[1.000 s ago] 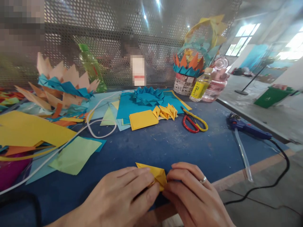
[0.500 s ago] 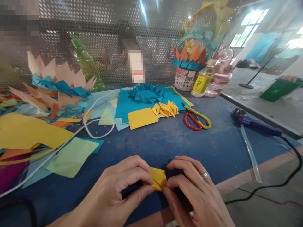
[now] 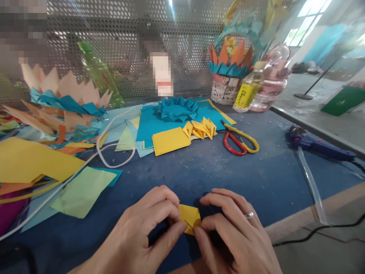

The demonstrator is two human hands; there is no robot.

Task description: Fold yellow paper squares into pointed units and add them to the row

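A small folded yellow paper piece (image 3: 190,217) sits low over the blue table top (image 3: 205,171) near its front edge. My left hand (image 3: 142,236) pinches the piece's left side between thumb and fingers. My right hand (image 3: 234,236), with a ring on one finger, pinches its right side. Both hands are closed on the paper. Part of the piece is hidden under my fingertips.
Farther back lie a yellow rectangle (image 3: 170,140), several folded yellow pieces (image 3: 201,128), a teal paper rosette (image 3: 178,108) and red-and-yellow scissors (image 3: 238,139). A blue glue gun (image 3: 316,146) lies at the right. Loose paper sheets (image 3: 82,192) and a white cord (image 3: 114,152) cover the left. Bottles (image 3: 248,93) stand by the perforated screen.
The yellow piece went from a long pointed shape to a shorter, more folded one. My fingers have closed in tighter on it. The view has shifted a little.
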